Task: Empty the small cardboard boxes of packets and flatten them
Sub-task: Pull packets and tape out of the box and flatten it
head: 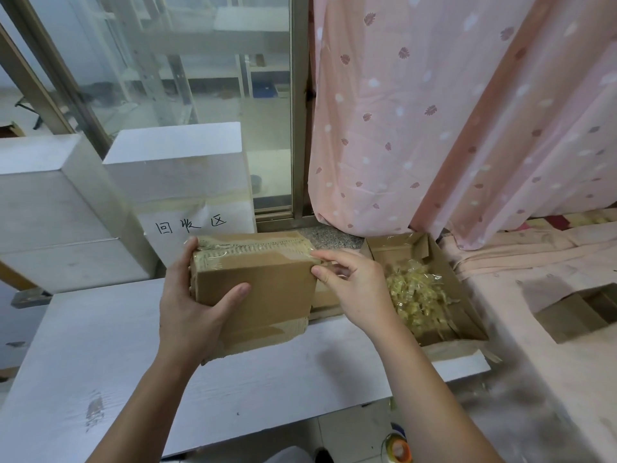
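Note:
A small brown cardboard box (267,279), closed and wrapped with clear tape, stands tilted on the white table (100,345). My left hand (193,305) grips its left end, thumb across the front face. My right hand (354,282) pinches the clear tape (317,259) at the box's upper right corner. To the right lies an open cardboard box (467,315) holding a heap of clear packets with yellowish contents (417,295).
White boxes (177,175) stand behind the table, one bearing a handwritten label. A pink patterned curtain (434,111) hangs at the right over a pink-covered surface (551,295). Another brown carton (574,312) sits at far right. A tape roll (399,449) lies on the floor.

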A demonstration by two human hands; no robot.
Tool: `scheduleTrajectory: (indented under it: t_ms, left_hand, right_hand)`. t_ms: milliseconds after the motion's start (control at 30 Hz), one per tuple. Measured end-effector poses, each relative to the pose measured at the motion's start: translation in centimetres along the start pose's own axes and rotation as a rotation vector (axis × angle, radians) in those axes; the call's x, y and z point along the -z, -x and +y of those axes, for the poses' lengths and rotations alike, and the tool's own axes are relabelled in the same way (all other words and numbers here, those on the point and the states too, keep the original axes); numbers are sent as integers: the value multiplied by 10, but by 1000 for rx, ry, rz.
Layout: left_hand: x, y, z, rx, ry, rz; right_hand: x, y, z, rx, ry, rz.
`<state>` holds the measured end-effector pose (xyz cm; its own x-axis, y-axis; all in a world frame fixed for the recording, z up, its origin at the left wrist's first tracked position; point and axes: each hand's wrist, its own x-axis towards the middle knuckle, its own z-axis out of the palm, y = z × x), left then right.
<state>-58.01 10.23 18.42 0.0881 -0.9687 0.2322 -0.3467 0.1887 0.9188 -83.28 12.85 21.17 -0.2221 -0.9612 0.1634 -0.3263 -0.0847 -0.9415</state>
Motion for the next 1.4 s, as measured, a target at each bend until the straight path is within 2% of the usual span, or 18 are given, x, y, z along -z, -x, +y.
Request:
scheduleTrajectory:
  t_ms: [167,367,467,633,767,1000,1267,1400]
  left_hand:
    - [-3,0,-2,-11,-51,-10]
    - [-11,2,2,-71,-182,-16]
    - [-16,4,5,-98,-198,11]
    - [-26,9,8,-136,-187,67]
    - [-31,6,9,-122,-203,93]
    - [-32,-7,8,-38,-170,120]
    - [-30,-12,10,48,-150,98]
    - [-28,-17,13,60,-154,100]
  right_hand:
    - [0,-6,11,17,63,26]
    - [0,-13,28,-46,145,-8]
    - [0,-17,32,-129,63,-7]
    - [5,-20,27,-281,-221,63]
    - [-2,-24,32,-321,-249,82]
    - [-5,-27,23,-36,-183,114]
    - [-7,-32,31,402,217,206]
    - [-8,-37,32,516,371,203]
